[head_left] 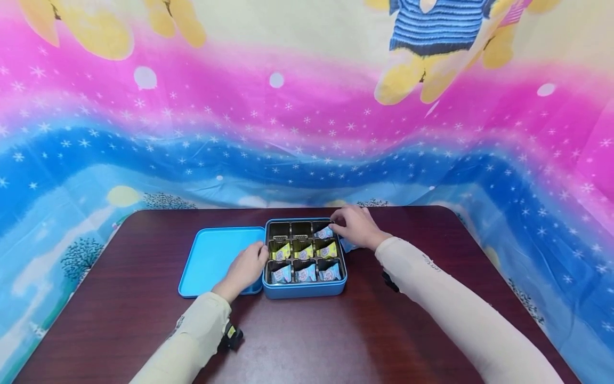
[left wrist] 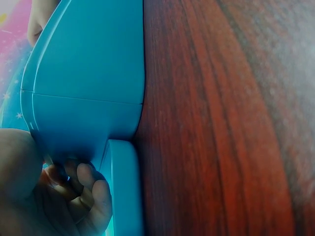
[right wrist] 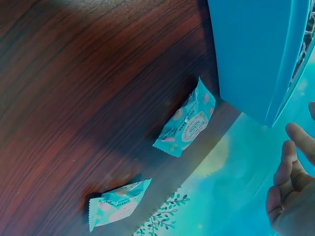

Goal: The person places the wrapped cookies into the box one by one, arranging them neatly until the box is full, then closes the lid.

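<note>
A blue box [head_left: 304, 290] with a dark divided insert stands on the table. Yellow packets [head_left: 303, 250] fill the middle row and light blue packets [head_left: 305, 273] the front row. Another blue packet [head_left: 323, 233] lies in the back right compartment. My right hand [head_left: 357, 226] hovers over that corner, fingertips right at this packet; in the right wrist view thumb and forefinger stand apart with nothing visible between them. At the box's left side my left hand [head_left: 245, 266] holds its rim, the thumb at the edge and the other fingers curled beside the wall [left wrist: 88, 118].
A light blue lid [head_left: 220, 256] lies left of the box, partly beneath the left hand. Right of the box, two wrapped blue packets [right wrist: 189, 125] rest on the dark wooden table [head_left: 307, 341]. A printed cloth [head_left: 307, 117] hangs behind the table's back edge.
</note>
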`<state>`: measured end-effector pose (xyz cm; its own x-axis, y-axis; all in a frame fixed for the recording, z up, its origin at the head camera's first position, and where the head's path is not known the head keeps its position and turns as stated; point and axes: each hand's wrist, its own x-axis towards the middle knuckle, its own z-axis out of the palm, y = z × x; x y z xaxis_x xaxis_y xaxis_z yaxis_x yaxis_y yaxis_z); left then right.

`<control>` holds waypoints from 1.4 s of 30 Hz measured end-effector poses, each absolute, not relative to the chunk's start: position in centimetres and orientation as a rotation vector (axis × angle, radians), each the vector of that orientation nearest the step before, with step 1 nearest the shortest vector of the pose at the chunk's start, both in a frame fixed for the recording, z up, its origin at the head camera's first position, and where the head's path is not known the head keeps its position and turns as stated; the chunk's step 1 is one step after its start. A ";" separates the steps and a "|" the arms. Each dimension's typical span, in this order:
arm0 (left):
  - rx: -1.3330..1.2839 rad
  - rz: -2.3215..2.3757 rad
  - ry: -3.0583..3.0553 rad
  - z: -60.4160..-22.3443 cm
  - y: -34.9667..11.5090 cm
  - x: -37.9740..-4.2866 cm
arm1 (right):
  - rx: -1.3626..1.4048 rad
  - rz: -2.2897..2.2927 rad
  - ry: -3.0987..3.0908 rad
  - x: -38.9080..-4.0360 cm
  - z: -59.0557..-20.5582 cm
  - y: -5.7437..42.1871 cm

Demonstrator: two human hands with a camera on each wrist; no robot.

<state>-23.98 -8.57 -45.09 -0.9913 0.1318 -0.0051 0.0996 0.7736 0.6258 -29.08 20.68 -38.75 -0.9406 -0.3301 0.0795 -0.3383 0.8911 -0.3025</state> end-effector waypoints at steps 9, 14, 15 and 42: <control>0.173 1.035 2.892 -44.9 -8.5 -23.9 | 0.528 0.569 -3.017 -28.9 -38.6 21.6; 0.157 1.045 2.880 -45.0 -8.5 -23.9 | 0.510 0.616 -3.024 -28.8 -38.8 22.1; 0.155 1.046 2.879 -45.0 -8.5 -23.9 | 0.508 0.624 -3.028 -28.8 -38.9 22.2; 0.167 1.039 2.889 -45.2 -8.6 -24.1 | 0.410 0.698 -3.110 -29.0 -41.2 25.6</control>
<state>-24.10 -8.57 -45.16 -0.9918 0.1248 -0.0264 0.0794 0.7661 0.6378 -28.99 25.59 -41.24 -0.9649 -0.2622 -0.0144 -0.2309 0.8732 -0.4292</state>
